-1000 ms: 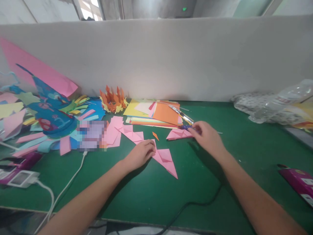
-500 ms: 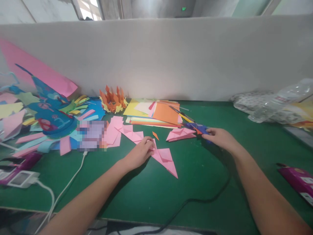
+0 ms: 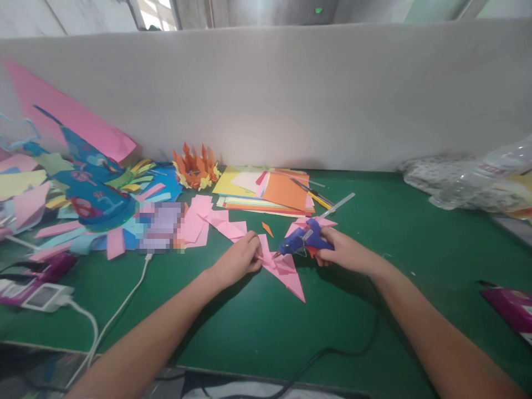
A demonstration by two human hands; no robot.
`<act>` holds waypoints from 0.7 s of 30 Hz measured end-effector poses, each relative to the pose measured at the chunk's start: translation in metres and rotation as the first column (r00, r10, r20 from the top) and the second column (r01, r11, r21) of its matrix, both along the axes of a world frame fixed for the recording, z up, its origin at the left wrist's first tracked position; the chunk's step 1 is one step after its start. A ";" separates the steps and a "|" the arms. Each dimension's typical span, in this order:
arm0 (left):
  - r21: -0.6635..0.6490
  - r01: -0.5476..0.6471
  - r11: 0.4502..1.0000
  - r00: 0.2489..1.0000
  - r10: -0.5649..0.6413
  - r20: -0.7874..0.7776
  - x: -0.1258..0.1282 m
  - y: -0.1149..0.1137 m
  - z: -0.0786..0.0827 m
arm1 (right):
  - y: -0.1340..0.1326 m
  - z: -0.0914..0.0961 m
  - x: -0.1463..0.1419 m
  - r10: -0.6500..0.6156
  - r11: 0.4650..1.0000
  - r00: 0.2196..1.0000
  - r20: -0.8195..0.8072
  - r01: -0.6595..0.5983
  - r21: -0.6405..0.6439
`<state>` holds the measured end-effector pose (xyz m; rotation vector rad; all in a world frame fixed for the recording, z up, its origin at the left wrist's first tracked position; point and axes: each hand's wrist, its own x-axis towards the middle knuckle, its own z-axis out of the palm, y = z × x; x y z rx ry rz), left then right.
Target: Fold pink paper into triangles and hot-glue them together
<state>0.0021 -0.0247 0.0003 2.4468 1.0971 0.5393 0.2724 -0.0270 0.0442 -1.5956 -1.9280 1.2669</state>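
My right hand (image 3: pixel 332 248) is closed around a blue hot glue gun (image 3: pixel 306 237) with a clear glue stick (image 3: pixel 341 204) poking out of its back. The gun's nozzle points left and down at a strip of folded pink paper (image 3: pixel 286 269); whether it touches the paper I cannot tell. My left hand (image 3: pixel 245 255) has its fingers pinched on the middle of that strip, which lies on the green table. More folded pink paper (image 3: pixel 328 223) lies partly hidden behind the gun. A small orange paper diamond (image 3: pixel 267 229) rests just beyond the strip.
An orange and yellow paper crown (image 3: pixel 195 166) stands at the back. Coloured sheets (image 3: pixel 286 191) with a utility knife (image 3: pixel 320 199) are right of it. Blue party hats (image 3: pixel 97 194) stand left, a plastic bottle (image 3: pixel 477 172) right. A dark cable (image 3: pixel 332 350) crosses the front.
My right hand has lifted the glue gun and brought it left, its nozzle now over the pink strip. My left hand stays on the strip.
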 end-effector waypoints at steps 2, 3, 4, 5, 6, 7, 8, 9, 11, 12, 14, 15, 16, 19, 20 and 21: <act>0.000 -0.006 1.000 1.000 0.006 0.000 0.000 0.000 0.000 | 0.001 -0.004 -0.003 0.003 0.998 0.997 0.079 -0.008 0.065; -0.002 -0.006 1.000 1.000 0.006 0.002 0.000 0.000 0.000 | 0.002 -0.005 -0.003 0.001 0.994 0.993 0.119 -0.014 0.106; -0.005 -0.006 1.000 1.000 0.006 0.006 0.000 0.000 0.000 | 0.002 -0.007 -0.003 0.000 0.989 0.989 0.151 -0.022 0.145; -0.007 -0.007 1.000 1.000 0.007 0.009 0.000 0.000 0.000 | 0.002 -0.008 -0.003 0.004 0.984 0.985 0.173 -0.035 0.175; -0.008 -0.009 1.000 1.000 0.009 0.010 0.000 0.000 0.000 | 0.002 -0.008 -0.004 0.012 0.980 0.984 0.180 -0.048 0.195; -0.006 -0.012 1.000 1.000 0.012 0.008 0.000 0.000 0.000 | 0.001 -0.008 -0.004 0.029 0.977 0.984 0.176 -0.065 0.203; -0.004 -0.016 1.000 1.000 0.016 0.004 0.000 0.000 0.000 | 0.001 -0.008 -0.005 0.049 0.976 0.984 0.169 -0.083 0.203; -0.001 -0.021 1.000 1.000 0.021 -0.001 0.000 -0.001 0.000 | -0.001 -0.007 -0.006 0.067 0.975 0.984 0.163 -0.100 0.200; 0.005 -0.028 1.000 1.000 0.028 -0.007 0.001 0.000 0.000 | -0.003 -0.006 -0.009 0.092 0.973 0.982 0.164 -0.123 0.193; 0.005 -0.029 1.000 1.000 0.029 -0.007 0.001 0.000 0.000 | -0.004 -0.005 -0.011 0.099 0.973 0.980 0.173 -0.131 0.189; -0.002 -0.028 1.000 1.000 0.028 -0.004 0.002 0.000 0.000 | -0.006 -0.004 -0.014 0.109 0.973 0.974 0.198 -0.145 0.180; -0.008 -0.025 1.000 1.000 0.025 -0.003 0.002 0.000 0.000 | -0.007 -0.004 -0.015 0.116 0.972 0.971 0.207 -0.155 0.179; -0.014 -0.022 1.000 1.000 0.022 -0.002 0.002 0.000 0.000 | -0.007 -0.004 -0.016 0.123 0.969 0.969 0.212 -0.164 0.183; -0.019 -0.022 1.000 1.000 0.022 -0.005 0.002 0.000 0.001 | -0.008 -0.005 -0.016 0.145 0.960 0.965 0.218 -0.190 0.204; -0.020 -0.024 1.000 1.000 0.024 -0.005 0.002 0.000 0.001 | -0.009 -0.005 -0.016 0.154 0.958 0.962 0.225 -0.201 0.205; -0.020 -0.027 0.999 1.000 0.027 -0.005 0.002 0.000 0.001 | -0.009 -0.005 -0.016 0.162 0.955 0.958 0.234 -0.212 0.206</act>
